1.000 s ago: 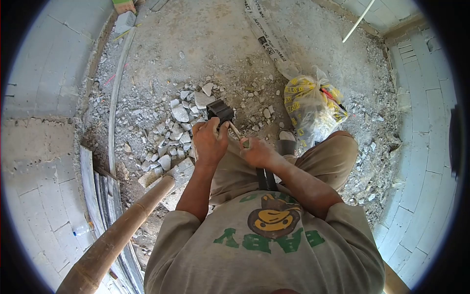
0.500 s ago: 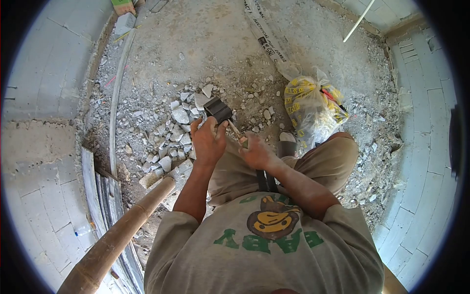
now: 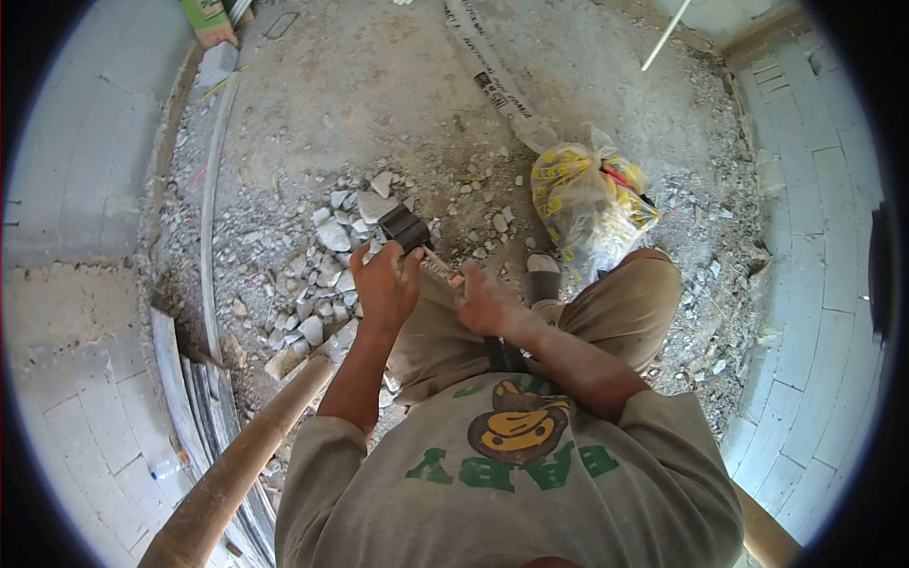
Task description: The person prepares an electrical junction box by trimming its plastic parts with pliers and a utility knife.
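My left hand (image 3: 385,289) grips a black two-part box (image 3: 405,227), which looks like plastic, at its near edge with thumb and fingers. It is held over the broken stones (image 3: 331,275) in front of my left knee. Closed in my right hand (image 3: 488,303) is a slim tool with a pale shaft (image 3: 436,258); its far end meets the box's near right corner. The fingers cover the tool's handle, and I cannot tell its kind.
A knotted clear bag with yellow print (image 3: 597,204) stands beyond my right knee. Bamboo poles (image 3: 241,454) flank me. Grey strips (image 3: 194,379) lie by the left wall, and a printed plastic sleeve (image 3: 492,80) stretches across the dusty floor. Block walls (image 3: 800,237) rise on both sides.
The view has shifted slightly, so the scene sits a little to the left. Both hands keep their hold on the box and the tool, close to the same pose.
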Tool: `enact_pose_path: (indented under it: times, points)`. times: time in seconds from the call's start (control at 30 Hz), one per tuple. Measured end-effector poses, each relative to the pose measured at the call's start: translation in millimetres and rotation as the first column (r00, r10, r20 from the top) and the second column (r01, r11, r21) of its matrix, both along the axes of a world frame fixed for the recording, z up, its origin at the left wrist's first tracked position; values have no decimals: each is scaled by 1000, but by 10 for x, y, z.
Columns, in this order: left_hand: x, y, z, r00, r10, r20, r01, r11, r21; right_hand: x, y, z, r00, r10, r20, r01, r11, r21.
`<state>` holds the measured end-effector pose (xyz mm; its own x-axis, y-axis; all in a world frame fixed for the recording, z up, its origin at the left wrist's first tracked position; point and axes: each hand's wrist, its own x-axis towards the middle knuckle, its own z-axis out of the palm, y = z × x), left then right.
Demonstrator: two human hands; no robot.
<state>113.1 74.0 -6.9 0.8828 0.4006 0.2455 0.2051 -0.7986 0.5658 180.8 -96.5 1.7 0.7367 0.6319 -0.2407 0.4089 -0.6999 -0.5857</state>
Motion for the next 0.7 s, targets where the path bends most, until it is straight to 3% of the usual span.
enact_pose_path:
  times: [0.03,0.1,0.13,0.17,0.2,0.33,0.4,0.43,0.47,0.5,0.57,0.6,0.63,0.67,0.7]
  points:
    - [30,-22,-8,995,94,-16,-95,991,-90,-63,10,-96,1000,-13,12,13,1000,-8]
    - [38,-62,-19,996,90,13,-88,989,-115,-151,-10,-237,995,-55,78,55,998,-4]
    - [22,-79,-31,997,64,38,-62,997,-37,-42,-25,-128,995,-66,82,67,998,-13]
    - [12,-76,-34,997,35,66,-38,998,48,172,-12,-8,891,-23,-454,-15,997,-80]
    - [-25,-66,-7,998,1,60,-6,997,76,339,12,105,519,-15,-855,-115,990,-87]
    - [-83,-15,78,990,-131,42,120,970,212,459,-9,223,448,56,-892,-194,980,-35]
    - [-108,35,42,988,-149,44,139,973,186,413,45,230,571,45,-820,-296,943,-155]
    - [-122,48,8,986,-160,34,153,975,159,251,15,-18,577,33,-816,-283,945,-163]
    - [-116,47,-52,996,-84,-12,84,995,58,-7,-54,-456,889,81,-451,-114,992,-46]
    - [-96,30,-52,996,-91,-4,91,994,52,-174,-90,-696,1000,18,16,-21,990,138]
    - [-50,9,-27,999,28,26,-26,998,-53,-272,-59,-660,999,-32,39,25,984,174]
    - [-57,9,-4,996,13,-83,-18,998,-65,-290,-63,-610,996,-73,49,61,975,214]
    - [-83,-14,-29,997,10,-81,-15,997,-70,-200,-46,-421,996,-75,51,63,976,210]
    - [-110,-36,-65,1000,-13,-13,14,1000,12,-11,10,-122,883,-32,-469,43,999,14]
    - [-121,-41,-83,998,-47,51,42,994,98,132,38,55,513,-86,-854,-70,987,-141]
